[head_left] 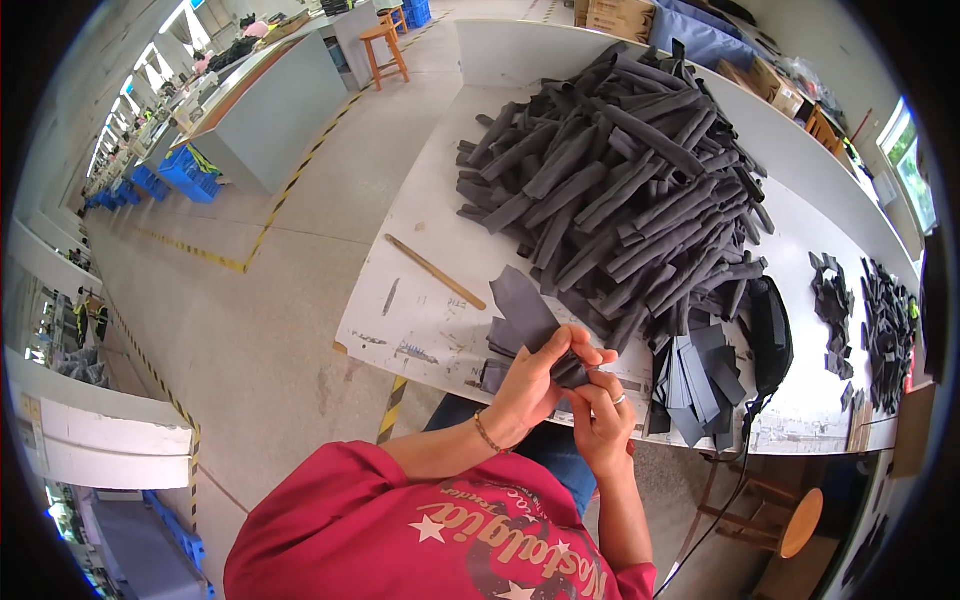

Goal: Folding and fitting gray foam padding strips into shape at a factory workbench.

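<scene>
Near the front edge of the white table, my left hand [537, 382] and my right hand [604, 412] are close together, both closed on a dark grey fabric piece [527, 312]. Its flat end sticks out beyond the fingers of my left hand, while the part between the two hands is bunched and partly hidden. Beyond my hands rises a big pile of dark grey fabric tubes [620, 190]. Right of my right hand lies a fanned stack of flat grey pieces [692, 378]. More dark fabric [494, 375] lies on the table beside my left wrist.
A wooden stick [435, 271] lies on the white table [400, 310], left of the pile. A black pouch-like object [770, 335] with a cord stands to the right. Farther right are heaps of dark scraps [886, 335]. A wooden stool [800, 523] is below the table's right side.
</scene>
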`<action>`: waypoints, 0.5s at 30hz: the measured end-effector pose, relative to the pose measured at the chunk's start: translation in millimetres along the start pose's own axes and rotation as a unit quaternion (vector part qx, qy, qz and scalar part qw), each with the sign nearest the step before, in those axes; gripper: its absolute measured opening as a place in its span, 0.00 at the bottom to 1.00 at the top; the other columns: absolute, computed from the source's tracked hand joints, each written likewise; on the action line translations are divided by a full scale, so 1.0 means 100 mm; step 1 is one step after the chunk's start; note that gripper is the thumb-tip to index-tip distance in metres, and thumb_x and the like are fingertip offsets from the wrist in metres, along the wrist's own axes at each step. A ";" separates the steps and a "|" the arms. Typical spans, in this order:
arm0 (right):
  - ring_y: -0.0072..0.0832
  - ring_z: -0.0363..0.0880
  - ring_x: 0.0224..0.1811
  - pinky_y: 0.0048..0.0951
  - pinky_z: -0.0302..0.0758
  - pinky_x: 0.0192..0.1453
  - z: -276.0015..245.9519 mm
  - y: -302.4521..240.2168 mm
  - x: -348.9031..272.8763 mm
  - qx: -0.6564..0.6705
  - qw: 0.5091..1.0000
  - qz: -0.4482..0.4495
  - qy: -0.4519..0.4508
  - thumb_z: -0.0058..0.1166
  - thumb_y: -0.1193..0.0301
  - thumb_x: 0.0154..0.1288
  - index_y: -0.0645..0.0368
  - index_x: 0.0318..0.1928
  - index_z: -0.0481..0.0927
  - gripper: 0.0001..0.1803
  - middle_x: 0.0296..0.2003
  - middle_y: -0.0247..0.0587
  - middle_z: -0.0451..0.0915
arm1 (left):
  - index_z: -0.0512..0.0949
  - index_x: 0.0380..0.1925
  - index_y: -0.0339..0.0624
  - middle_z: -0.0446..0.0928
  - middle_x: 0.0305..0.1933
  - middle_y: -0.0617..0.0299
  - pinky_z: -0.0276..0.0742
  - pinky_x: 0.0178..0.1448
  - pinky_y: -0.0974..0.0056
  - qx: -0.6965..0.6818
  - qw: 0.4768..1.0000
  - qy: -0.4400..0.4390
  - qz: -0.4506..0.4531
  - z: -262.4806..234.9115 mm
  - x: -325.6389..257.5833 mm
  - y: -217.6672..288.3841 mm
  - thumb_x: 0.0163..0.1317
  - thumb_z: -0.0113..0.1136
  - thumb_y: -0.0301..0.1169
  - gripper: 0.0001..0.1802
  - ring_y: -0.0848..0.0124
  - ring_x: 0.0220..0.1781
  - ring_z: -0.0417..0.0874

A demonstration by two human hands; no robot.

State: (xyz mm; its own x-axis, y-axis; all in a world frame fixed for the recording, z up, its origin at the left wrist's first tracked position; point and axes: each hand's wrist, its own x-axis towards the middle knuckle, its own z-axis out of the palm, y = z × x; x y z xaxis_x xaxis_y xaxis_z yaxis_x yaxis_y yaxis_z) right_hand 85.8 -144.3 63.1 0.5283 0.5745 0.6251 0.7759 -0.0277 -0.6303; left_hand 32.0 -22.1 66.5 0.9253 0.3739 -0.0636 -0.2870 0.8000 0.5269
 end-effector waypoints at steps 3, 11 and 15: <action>0.41 0.80 0.31 0.34 0.76 0.33 0.00 -0.02 0.00 0.005 1.000 0.008 -0.005 0.65 0.83 0.52 0.63 0.32 0.77 0.10 0.36 0.46 0.79 | 0.74 0.44 0.42 0.82 0.36 0.58 0.76 0.61 0.53 -0.029 0.999 -0.013 -0.009 -0.03 0.00 -0.04 0.74 0.48 0.42 0.15 0.57 0.54 0.82; 0.42 0.80 0.31 0.35 0.75 0.32 0.00 0.00 -0.06 -0.004 1.000 0.003 -0.017 0.65 0.83 0.52 0.62 0.33 0.77 0.10 0.36 0.46 0.79 | 0.74 0.48 0.39 0.83 0.40 0.53 0.77 0.60 0.53 -0.023 0.999 0.008 -0.023 -0.13 0.03 -0.04 0.74 0.49 0.40 0.15 0.55 0.52 0.83; 0.42 0.79 0.30 0.35 0.74 0.31 -0.03 0.02 -0.13 -0.008 1.000 0.012 -0.027 0.66 0.82 0.52 0.62 0.32 0.77 0.10 0.35 0.45 0.79 | 0.73 0.50 0.38 0.83 0.42 0.50 0.79 0.57 0.53 -0.008 0.998 0.062 0.010 0.02 0.06 0.08 0.72 0.53 0.36 0.14 0.55 0.51 0.84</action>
State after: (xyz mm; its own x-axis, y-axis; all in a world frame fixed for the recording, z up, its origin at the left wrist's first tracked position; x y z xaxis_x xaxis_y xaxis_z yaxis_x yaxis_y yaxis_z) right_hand 81.3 -154.0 55.3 0.5275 0.6174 0.5835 0.7690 -0.0552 -0.6368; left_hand 35.6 -13.9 71.9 0.8817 0.4447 -0.1576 -0.3107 0.7986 0.5154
